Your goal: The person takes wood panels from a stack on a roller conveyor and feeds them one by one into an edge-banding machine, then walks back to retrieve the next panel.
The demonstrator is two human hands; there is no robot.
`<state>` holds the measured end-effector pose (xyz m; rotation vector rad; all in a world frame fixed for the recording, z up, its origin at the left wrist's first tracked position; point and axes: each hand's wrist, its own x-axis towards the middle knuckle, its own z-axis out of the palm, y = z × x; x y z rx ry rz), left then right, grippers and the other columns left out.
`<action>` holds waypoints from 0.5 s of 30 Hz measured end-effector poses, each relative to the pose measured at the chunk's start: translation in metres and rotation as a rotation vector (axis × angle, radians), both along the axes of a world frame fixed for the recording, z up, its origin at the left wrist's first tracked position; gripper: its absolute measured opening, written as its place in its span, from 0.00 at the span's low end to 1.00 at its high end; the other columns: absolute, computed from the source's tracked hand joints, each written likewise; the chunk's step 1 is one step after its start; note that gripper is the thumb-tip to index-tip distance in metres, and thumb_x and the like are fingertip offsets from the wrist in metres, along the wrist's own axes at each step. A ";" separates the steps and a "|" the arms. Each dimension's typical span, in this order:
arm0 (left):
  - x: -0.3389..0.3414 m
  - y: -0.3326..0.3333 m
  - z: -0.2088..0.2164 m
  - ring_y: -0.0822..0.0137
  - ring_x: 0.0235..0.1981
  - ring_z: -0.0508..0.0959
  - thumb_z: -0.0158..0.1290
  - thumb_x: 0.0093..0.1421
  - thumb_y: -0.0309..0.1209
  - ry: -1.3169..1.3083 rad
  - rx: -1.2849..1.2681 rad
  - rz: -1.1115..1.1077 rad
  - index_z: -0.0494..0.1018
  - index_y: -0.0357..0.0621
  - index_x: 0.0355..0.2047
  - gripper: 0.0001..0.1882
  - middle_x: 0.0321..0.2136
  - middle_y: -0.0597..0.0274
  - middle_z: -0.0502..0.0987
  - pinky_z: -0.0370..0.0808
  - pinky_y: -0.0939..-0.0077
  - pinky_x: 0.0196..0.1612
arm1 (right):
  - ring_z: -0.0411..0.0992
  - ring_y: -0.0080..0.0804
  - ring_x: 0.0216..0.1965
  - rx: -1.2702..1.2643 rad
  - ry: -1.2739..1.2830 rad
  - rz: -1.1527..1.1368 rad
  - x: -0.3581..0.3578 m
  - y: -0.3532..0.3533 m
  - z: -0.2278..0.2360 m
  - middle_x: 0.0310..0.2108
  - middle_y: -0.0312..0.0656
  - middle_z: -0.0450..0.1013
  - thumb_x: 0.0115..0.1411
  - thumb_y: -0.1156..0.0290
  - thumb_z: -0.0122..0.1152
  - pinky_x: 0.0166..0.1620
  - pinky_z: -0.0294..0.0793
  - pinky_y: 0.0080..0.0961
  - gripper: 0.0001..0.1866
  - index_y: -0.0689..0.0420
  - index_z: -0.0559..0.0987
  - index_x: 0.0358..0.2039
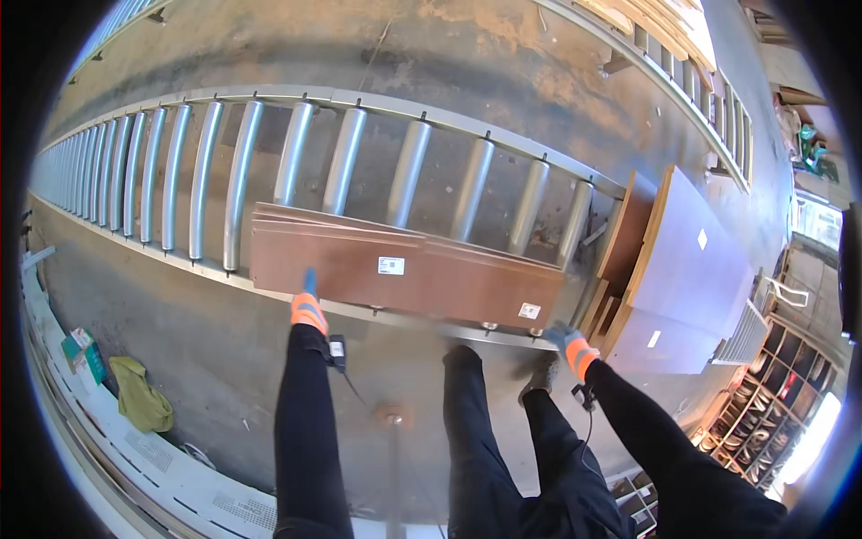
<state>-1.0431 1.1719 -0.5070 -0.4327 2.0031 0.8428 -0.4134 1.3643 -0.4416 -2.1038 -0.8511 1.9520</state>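
A short stack of long brown boards (346,260) lies slantwise on a roller conveyor (296,153), two white labels on its top face. My left hand (309,301), in a blue and orange glove, grips the near edge left of the middle; part of it shows over the top, the other fingers are hidden. At the near right corner, my right hand (572,346), gloved alike, is closed against the boards' edge. How far its fingers reach underneath is hidden. The boards in the stack are slightly fanned out at the far left.
Right of the conveyor's end stand large boards (687,260), pale-faced, beside brown ones. Another roller conveyor (664,81) with wooden pieces runs at the far right. A compartment rack (763,395) stands lower right. A green cloth bag (141,395) lies on a white surface at left.
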 end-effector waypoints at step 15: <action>0.069 -0.047 0.079 0.64 0.50 0.73 0.62 0.55 0.38 -0.140 0.516 0.544 0.70 0.52 0.51 0.24 0.47 0.65 0.75 0.70 0.63 0.52 | 0.75 0.43 0.41 -0.028 -0.264 0.693 -0.079 -0.056 0.103 0.41 0.49 0.76 0.59 0.54 0.56 0.46 0.71 0.30 0.23 0.58 0.76 0.48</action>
